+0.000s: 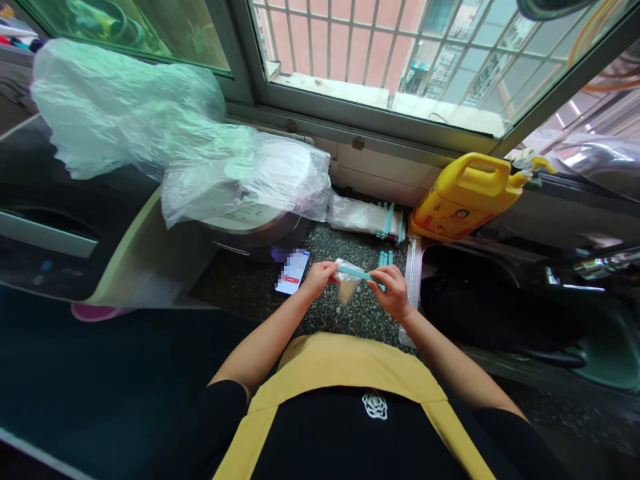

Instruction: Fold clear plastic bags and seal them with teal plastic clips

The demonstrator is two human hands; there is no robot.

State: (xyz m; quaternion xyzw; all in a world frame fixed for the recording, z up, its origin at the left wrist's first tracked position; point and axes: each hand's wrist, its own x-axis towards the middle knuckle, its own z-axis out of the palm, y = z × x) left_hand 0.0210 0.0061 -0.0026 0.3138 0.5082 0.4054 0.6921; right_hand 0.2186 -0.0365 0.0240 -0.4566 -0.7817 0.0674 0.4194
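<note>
A small clear plastic bag (347, 292) with something pale in its lower part hangs in front of me, above the counter. Across its top lies a teal bag sealing clip (356, 272). My left hand (319, 279) pinches the clip's left end together with the bag's edge. On the other side, my right hand (393, 292) has its fingers closed on the clip's right end. Just beyond the right hand, several more teal clips (386, 256) lie side by side on the speckled counter. A phone (292, 273) with a lit screen rests left of my left hand.
Behind the hands, a clear plastic package (357, 215) lies by the wall, with teal clips at its right end. A yellow jug (463, 200) stands beside the dark sink (495, 300). Plastic sheeting (240, 167) covers an appliance (250, 230) at left.
</note>
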